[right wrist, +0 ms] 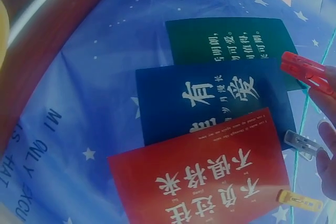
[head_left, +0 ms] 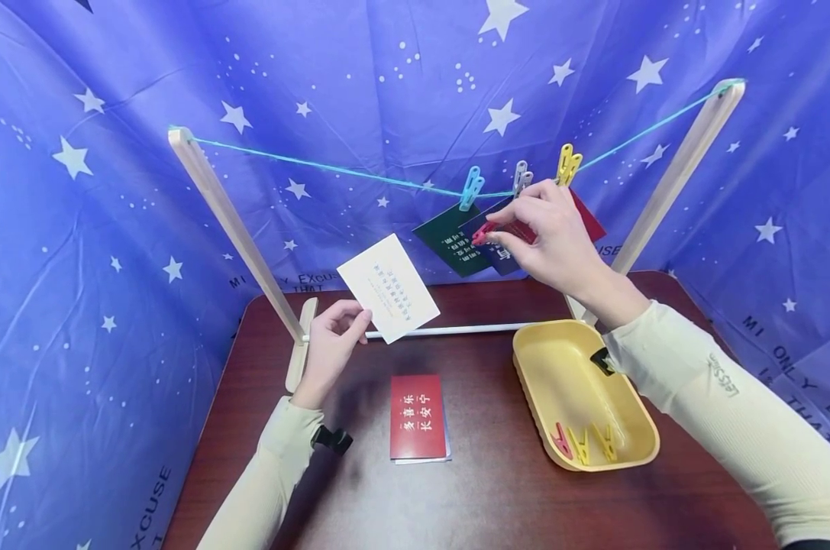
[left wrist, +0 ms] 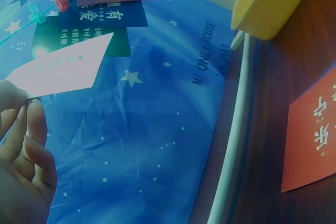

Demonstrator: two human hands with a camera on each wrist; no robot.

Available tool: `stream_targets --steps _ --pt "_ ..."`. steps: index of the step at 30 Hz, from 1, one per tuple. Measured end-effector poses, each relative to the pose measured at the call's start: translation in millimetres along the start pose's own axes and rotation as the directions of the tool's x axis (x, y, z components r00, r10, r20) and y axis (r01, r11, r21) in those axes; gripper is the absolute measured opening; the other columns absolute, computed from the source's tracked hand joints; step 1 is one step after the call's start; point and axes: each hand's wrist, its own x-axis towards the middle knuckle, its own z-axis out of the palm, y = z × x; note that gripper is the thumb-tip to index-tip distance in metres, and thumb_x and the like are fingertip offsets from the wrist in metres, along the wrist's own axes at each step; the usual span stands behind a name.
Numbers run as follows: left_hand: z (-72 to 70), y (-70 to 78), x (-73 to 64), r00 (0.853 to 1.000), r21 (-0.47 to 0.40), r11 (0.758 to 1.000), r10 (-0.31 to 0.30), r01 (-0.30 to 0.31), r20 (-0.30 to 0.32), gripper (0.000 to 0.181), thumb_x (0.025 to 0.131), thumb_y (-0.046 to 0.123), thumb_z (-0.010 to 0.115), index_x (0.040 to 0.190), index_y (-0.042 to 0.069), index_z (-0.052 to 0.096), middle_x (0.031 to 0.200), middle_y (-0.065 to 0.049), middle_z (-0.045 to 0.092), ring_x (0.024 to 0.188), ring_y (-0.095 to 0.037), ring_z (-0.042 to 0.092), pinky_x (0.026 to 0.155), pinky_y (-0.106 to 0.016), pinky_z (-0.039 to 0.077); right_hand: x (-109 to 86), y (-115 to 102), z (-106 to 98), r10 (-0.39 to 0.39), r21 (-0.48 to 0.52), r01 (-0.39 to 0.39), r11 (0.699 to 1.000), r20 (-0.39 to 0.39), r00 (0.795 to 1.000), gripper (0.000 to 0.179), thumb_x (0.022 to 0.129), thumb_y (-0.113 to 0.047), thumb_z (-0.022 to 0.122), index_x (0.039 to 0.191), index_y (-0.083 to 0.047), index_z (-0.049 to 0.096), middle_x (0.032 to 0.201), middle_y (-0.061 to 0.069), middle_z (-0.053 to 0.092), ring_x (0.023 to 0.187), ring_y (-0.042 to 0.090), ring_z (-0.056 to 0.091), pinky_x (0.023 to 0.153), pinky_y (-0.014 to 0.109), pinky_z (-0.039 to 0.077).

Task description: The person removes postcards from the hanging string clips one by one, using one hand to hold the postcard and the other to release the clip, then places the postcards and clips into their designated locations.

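Observation:
My left hand [head_left: 334, 336] pinches a white card [head_left: 389, 289] by its lower left edge, between thumb and fingers. In front of the hanging cards, my right hand [head_left: 548, 233] pinches a red clothespin [head_left: 483, 232]. A green card [right wrist: 231, 45], a dark blue card [right wrist: 210, 100] and a red card [right wrist: 202, 174] overlap as they hang from a teal string [head_left: 332, 165]. They are clipped by a light blue clothespin [head_left: 471, 189], a grey clothespin [head_left: 521, 177] and a yellow clothespin [head_left: 567, 164]. The white card is apart from the string.
Wooden posts [head_left: 232, 229] [head_left: 683, 176] carry the string, joined below by a white rod [head_left: 456, 330]. A yellow basket [head_left: 559, 367] on the table [head_left: 483, 504] contains one red and two yellow clothespins [head_left: 579, 447]. A red card [head_left: 418, 416] tops a small stack. Starry blue cloth [head_left: 360, 92] surrounds everything.

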Motion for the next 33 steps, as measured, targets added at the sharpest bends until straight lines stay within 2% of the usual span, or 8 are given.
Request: stream_targets --steps 4,8,15,17,24,26,30,33 --pt "-0.7 0.2 -2.4 1.000 0.006 1.000 0.007 -0.007 0.010 0.009 0.096 -0.005 0.067 0.101 -0.013 0.068 0.068 0.006 0.065 0.055 -0.010 0.058 0.053 -0.018 0.038 -4.7 0.7 1.1 0.007 -0.001 -0.007 1.000 0.008 1.000 0.025 0.080 -0.002 0.088 0.102 0.002 0.077 0.076 0.014 0.065 0.095 0.038 0.050 0.085 0.049 0.032" --pt "-0.4 1.2 -4.1 1.000 0.015 1.000 0.013 -0.013 0.018 0.009 0.096 -0.004 0.068 0.100 -0.012 0.069 0.072 0.007 0.067 0.055 -0.011 0.059 0.054 -0.018 0.039 -8.7 1.8 1.7 0.018 -0.005 -0.018 1.000 0.017 1.000 0.024 0.080 -0.002 0.088 0.102 0.001 0.078 0.072 0.012 0.061 0.094 0.037 0.050 0.082 0.048 0.031" --pt "0.5 -1.3 -5.1 1.000 0.014 1.000 0.013 -0.013 0.022 0.007 0.095 -0.005 0.069 0.099 -0.011 0.070 0.076 -0.018 0.067 0.055 -0.008 0.059 0.053 -0.018 0.039 -16.3 4.4 3.1 0.039 -0.005 -0.039 0.999 0.031 0.999 0.025 0.079 -0.001 0.088 0.102 0.001 0.078 0.083 0.015 0.070 0.094 0.036 0.051 0.081 0.047 0.032" --pt "0.8 -1.9 -5.4 1.000 0.015 1.000 0.013 -0.014 0.025 0.007 0.095 -0.006 0.069 0.099 -0.011 0.069 0.075 -0.016 0.067 0.055 -0.008 0.059 0.053 -0.018 0.039 -18.5 4.7 3.7 0.055 -0.006 -0.055 0.998 0.038 0.998 0.026 0.079 -0.001 0.089 0.103 0.000 0.078 0.083 0.014 0.070 0.094 0.034 0.052 0.082 0.046 0.032" --pt "1.9 -1.8 -6.6 0.999 0.002 1.000 0.022 -0.022 0.035 0.007 0.094 -0.007 0.069 0.098 -0.012 0.068 0.076 0.001 0.068 0.054 -0.008 0.058 0.053 -0.019 0.042 -23.8 2.7 5.5 0.107 -0.004 -0.107 0.994 0.065 0.992 0.027 0.081 -0.001 0.087 0.106 -0.003 0.078 0.077 0.009 0.064 0.096 0.030 0.051 0.084 0.045 0.032" --pt "2.3 -1.6 -6.5 0.999 0.001 1.000 0.022 -0.022 0.044 0.007 0.094 -0.007 0.068 0.098 -0.012 0.068 0.076 -0.003 0.069 0.054 -0.008 0.058 0.054 -0.019 0.044 -24.7 2.0 5.8 0.106 -0.005 -0.106 0.994 0.067 0.992 0.027 0.081 -0.001 0.087 0.106 -0.002 0.078 0.077 0.008 0.063 0.096 0.030 0.051 0.084 0.045 0.032" --pt "3.2 -1.8 -6.6 0.998 0.012 1.000 0.022 -0.022 0.065 0.007 0.095 -0.005 0.069 0.098 -0.011 0.069 0.078 -0.020 0.068 0.054 -0.009 0.058 0.054 -0.020 0.045 -27.5 1.9 6.1 0.099 -0.006 -0.099 0.995 0.070 0.993 0.028 0.080 -0.001 0.087 0.106 -0.002 0.078 0.087 0.011 0.069 0.097 0.032 0.052 0.084 0.046 0.034" --pt "3.4 -2.2 -7.3 0.997 0.024 1.000 0.015 -0.017 0.079 0.007 0.095 -0.004 0.069 0.098 -0.010 0.069 0.079 -0.023 0.067 0.054 -0.009 0.058 0.053 -0.019 0.044 -30.8 2.7 6.7 0.090 -0.004 -0.090 0.996 0.068 0.994 0.030 0.079 -0.002 0.088 0.107 -0.001 0.078 0.093 0.013 0.072 0.098 0.033 0.052 0.085 0.047 0.035"
